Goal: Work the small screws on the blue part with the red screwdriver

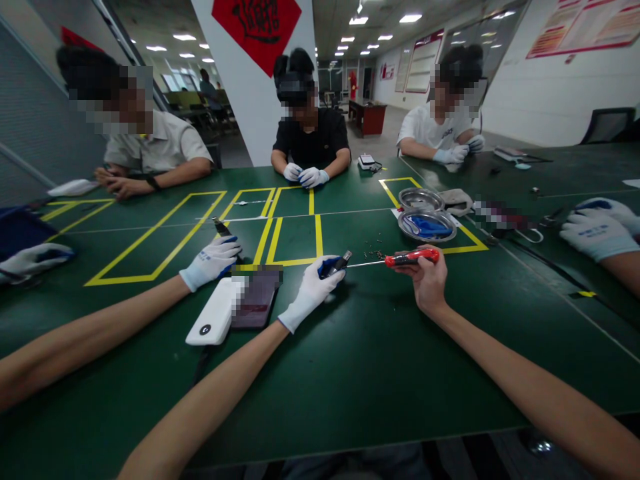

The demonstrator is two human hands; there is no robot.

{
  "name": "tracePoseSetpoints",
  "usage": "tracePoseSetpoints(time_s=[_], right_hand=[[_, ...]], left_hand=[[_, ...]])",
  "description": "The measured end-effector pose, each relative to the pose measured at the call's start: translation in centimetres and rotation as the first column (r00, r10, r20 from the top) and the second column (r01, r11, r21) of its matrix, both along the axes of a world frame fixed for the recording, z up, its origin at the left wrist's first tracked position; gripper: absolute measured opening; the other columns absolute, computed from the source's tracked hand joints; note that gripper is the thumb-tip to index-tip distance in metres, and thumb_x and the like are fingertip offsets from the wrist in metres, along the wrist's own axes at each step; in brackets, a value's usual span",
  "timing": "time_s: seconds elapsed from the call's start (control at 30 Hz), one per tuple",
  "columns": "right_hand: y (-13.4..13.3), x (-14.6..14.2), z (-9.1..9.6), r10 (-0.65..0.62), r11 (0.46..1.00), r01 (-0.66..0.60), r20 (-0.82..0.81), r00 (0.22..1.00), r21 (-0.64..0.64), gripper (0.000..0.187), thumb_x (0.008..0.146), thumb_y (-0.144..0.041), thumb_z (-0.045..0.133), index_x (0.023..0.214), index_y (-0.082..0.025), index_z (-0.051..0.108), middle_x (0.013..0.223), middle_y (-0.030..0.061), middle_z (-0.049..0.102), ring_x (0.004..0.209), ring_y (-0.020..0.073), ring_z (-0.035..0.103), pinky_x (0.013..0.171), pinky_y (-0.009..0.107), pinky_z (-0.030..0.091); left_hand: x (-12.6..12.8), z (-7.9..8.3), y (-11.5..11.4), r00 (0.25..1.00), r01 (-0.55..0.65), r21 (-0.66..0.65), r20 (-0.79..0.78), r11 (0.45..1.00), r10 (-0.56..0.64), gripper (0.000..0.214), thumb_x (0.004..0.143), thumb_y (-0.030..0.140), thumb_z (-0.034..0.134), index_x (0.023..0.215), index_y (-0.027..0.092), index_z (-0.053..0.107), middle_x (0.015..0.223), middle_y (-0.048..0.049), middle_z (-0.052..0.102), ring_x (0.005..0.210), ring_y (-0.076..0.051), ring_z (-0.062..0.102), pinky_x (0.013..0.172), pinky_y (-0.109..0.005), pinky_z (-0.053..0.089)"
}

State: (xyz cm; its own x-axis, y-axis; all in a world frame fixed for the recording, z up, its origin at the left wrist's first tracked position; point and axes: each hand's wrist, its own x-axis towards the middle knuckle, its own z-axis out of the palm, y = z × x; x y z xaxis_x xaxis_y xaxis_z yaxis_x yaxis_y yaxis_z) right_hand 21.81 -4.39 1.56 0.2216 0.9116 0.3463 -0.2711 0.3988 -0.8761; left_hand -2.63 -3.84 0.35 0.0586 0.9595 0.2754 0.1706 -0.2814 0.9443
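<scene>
In a white and blue glove, my left hand [316, 288] is closed around a small dark object [334, 265] with a shiny upper end; its kind is unclear. My bare right hand [429, 283] grips a screwdriver [413, 257] by its red and black handle. The thin shaft points left, its tip at or close to the dark object; contact cannot be made out. Several tiny screws [373, 254] lie loose on the green table [360, 373], just behind the shaft.
A white power bank [216, 312] and a dark phone [256, 303] lie left of my hands. Metal bowls [427, 227] stand beyond the screwdriver, the nearer holding blue cloth. A co-worker's gloved hand [213, 260] holds a black object at left; gloved hands [603, 230] rest at right.
</scene>
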Motion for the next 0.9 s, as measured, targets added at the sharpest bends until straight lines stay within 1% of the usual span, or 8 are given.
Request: tracePoseSetpoints(time_s=[0.17,0.27,0.43,0.63,0.77,0.83,0.9], right_hand=[[0.04,0.14,-0.04,-0.031,0.999,0.031,0.028,0.999,0.012,0.025,0.083,-0.03,0.055,0.104,-0.024,0.043,0.089,-0.0003,0.064,0.078,0.0183,0.07,0.062,0.032,0.06],[0.2,0.32,-0.22,-0.074,0.997,0.073,0.054,0.996,0.025,0.024,0.082,-0.031,0.055,0.103,-0.025,0.045,0.088,-0.0015,0.061,0.075,0.0179,0.069,0.059,0.032,0.06],[0.28,0.42,-0.3,-0.085,0.996,0.082,0.066,0.994,0.046,0.022,0.083,-0.03,0.055,0.103,-0.026,0.046,0.09,-0.0008,0.06,0.081,0.02,0.069,0.06,0.034,0.061],[0.15,0.49,-0.23,-0.039,0.998,0.035,0.079,0.996,0.056,0.023,0.084,-0.029,0.053,0.105,-0.026,0.045,0.091,0.0004,0.063,0.086,0.0226,0.069,0.064,0.037,0.06],[0.06,0.59,-0.11,0.007,0.998,-0.012,0.082,0.997,0.058,0.023,0.084,-0.028,0.052,0.106,-0.026,0.044,0.093,0.0017,0.066,0.089,0.0224,0.068,0.067,0.037,0.06],[0.16,0.66,-0.14,0.026,0.998,-0.031,0.094,0.995,0.054,0.022,0.085,-0.029,0.053,0.105,-0.025,0.045,0.097,0.0024,0.066,0.088,0.0215,0.068,0.067,0.037,0.06],[0.4,0.76,-0.24,0.01,0.999,-0.016,0.108,0.994,0.05,0.023,0.084,-0.031,0.056,0.104,-0.025,0.046,0.099,0.0023,0.065,0.084,0.0204,0.068,0.065,0.037,0.06]], left_hand=[[-0.13,0.03,-0.02,1.0,0.008,0.016,-0.028,1.0,-0.007,0.034,0.076,0.029,0.066,0.108,0.018,0.063,0.102,-0.0066,0.067,0.093,-0.02,0.061,0.087,-0.033,0.044],[-0.18,-0.14,0.03,0.997,-0.001,0.058,-0.077,0.998,0.006,0.035,0.076,0.027,0.065,0.11,0.019,0.062,0.105,-0.0056,0.066,0.094,-0.019,0.06,0.088,-0.033,0.045],[-0.15,-0.55,0.12,0.989,-0.013,0.118,-0.144,0.993,0.03,0.037,0.076,0.025,0.065,0.112,0.02,0.06,0.11,-0.0051,0.064,0.099,-0.018,0.06,0.092,-0.034,0.045],[-0.04,-0.63,0.0,0.987,-0.036,0.082,-0.155,0.996,0.049,0.037,0.076,0.025,0.065,0.112,0.02,0.06,0.108,-0.0056,0.065,0.098,-0.019,0.061,0.092,-0.036,0.047],[-0.06,-0.49,-0.1,0.984,-0.059,0.097,-0.161,0.993,0.074,0.04,0.075,0.025,0.066,0.114,0.02,0.059,0.109,-0.0052,0.065,0.099,-0.019,0.061,0.092,-0.036,0.047],[-0.09,-0.39,-0.15,0.982,-0.077,0.108,-0.165,0.991,0.094,0.041,0.074,0.025,0.066,0.114,0.02,0.059,0.11,-0.0051,0.065,0.1,-0.019,0.061,0.092,-0.036,0.047],[-0.09,-0.28,-0.23,0.98,-0.091,0.107,-0.165,0.99,0.108,0.04,0.074,0.024,0.066,0.113,0.02,0.058,0.108,-0.0047,0.065,0.098,-0.019,0.062,0.09,-0.035,0.048]])
